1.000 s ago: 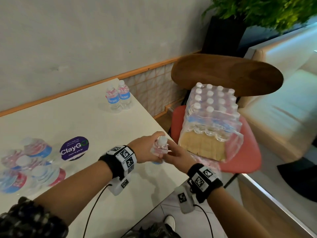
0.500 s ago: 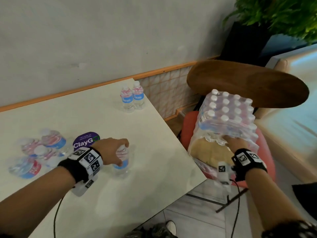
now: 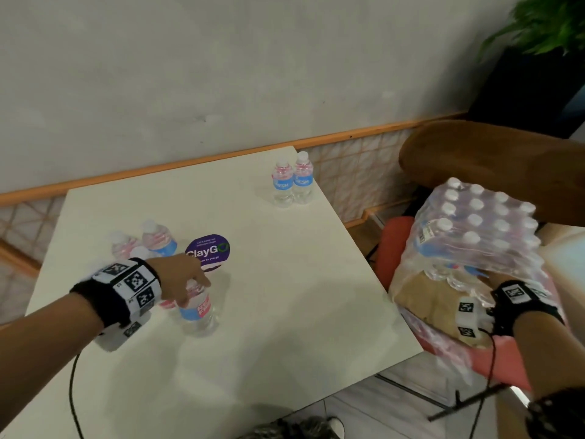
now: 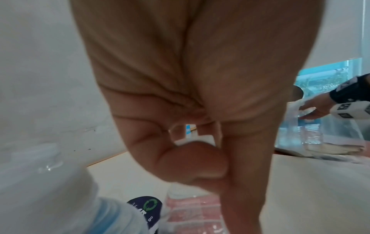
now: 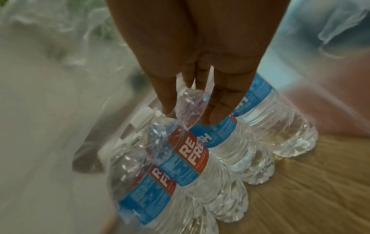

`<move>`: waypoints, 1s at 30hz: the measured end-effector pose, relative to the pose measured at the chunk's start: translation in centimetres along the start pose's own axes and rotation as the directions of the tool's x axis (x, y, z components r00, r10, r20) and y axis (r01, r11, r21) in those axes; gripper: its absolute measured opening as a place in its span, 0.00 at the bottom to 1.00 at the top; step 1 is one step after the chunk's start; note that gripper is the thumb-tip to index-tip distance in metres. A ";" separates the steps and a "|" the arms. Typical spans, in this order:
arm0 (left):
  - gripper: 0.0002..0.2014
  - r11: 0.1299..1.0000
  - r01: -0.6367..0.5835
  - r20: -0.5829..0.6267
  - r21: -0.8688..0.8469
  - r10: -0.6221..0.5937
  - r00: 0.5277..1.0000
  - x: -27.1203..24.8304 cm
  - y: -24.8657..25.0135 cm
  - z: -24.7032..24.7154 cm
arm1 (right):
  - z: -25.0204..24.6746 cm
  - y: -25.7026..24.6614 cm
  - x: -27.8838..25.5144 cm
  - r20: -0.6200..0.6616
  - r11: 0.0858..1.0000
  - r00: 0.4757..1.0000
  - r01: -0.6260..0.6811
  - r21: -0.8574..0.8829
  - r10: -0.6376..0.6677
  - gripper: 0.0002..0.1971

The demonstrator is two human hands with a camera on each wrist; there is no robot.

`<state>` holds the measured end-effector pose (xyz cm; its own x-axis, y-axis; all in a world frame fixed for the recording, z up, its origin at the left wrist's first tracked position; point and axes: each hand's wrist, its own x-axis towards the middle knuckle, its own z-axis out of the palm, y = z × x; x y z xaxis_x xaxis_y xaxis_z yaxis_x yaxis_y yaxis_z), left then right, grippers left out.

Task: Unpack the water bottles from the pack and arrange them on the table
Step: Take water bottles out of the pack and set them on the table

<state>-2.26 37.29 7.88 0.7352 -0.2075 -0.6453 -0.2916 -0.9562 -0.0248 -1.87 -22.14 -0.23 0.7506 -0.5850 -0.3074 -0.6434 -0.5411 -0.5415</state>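
Since 1 second ago, when both hands met on 1 bottle at the table's edge, the left hand (image 3: 177,278) has carried that bottle (image 3: 198,307) inward and now grips its top, fingers curled down over the cap, the bottle standing upright on the white table (image 3: 285,296) just in front of the purple sticker (image 3: 207,250). Its forearm stretches in from the lower left, wrist band uppermost. The right hand (image 5: 197,66) has gone the other way, into the open side of the shrink-wrapped pack (image 3: 474,236) on the red chair (image 3: 392,248). In the right wrist view its fingers (image 5: 222,101) reach straight and close together among the packed bottles (image 5: 200,158), touching torn film and a blue label; they are not curled round anything. In the head view the hand itself is hidden under the wrap, only the banded wrist showing.

A cluster of bottles (image 3: 155,240) stands behind the left wrist, and 2 more bottles (image 3: 292,182) stand side by side, touching, near the table's far corner.
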 end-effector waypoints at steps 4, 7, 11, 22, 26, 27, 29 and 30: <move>0.29 0.997 -0.030 0.034 0.068 0.028 0.999 -1.0 -0.6 0.6 | 0.5 -0.8 -0.4 0.030 0.980 0.999 -0.014 -0.200 0.020 0.28; 0.27 0.999 -0.022 0.076 0.035 0.019 0.997 -1.7 -1.4 1.0 | 1.4 -1.6 1.5 0.105 0.963 0.992 -0.047 -0.265 0.077 0.27; 0.29 0.994 -0.054 0.075 0.099 0.046 0.996 -2.2 -1.9 1.3 | 2.1 -1.3 2.7 0.123 0.937 0.990 -0.018 -0.350 0.065 0.28; 0.29 0.991 -0.050 0.120 0.126 0.035 0.992 -3.6 -2.5 1.1 | 1.6 -1.1 -0.2 0.069 0.861 0.977 0.210 -0.464 -0.201 0.23; 0.29 0.991 -0.016 0.136 0.131 -0.002 0.991 -4.7 -3.9 1.7 | 1.4 -0.9 -0.6 0.015 0.834 0.978 0.185 -0.520 -0.208 0.25; 0.30 0.989 -0.008 0.134 0.149 -0.013 0.991 -4.9 -4.2 1.8 | 1.3 -1.0 -1.0 0.014 0.828 0.977 0.186 -0.529 -0.211 0.25; 0.30 0.982 0.010 0.142 0.188 -0.037 0.989 -5.2 -4.8 2.2 | 1.3 -0.6 -0.9 -0.001 0.811 0.967 0.215 -0.544 -0.257 0.25; 0.30 0.980 0.017 0.145 0.199 -0.047 0.988 -5.3 -5.0 2.3 | 1.4 -0.5 -0.8 -0.009 0.809 0.960 0.231 -0.540 -0.280 0.25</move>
<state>-6.13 43.68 9.63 0.6518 -0.1306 -0.7470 -0.3946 -0.8996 -0.1870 -1.94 -20.57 -0.85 0.8993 -0.4156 -0.1366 -0.4287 -0.8993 -0.0865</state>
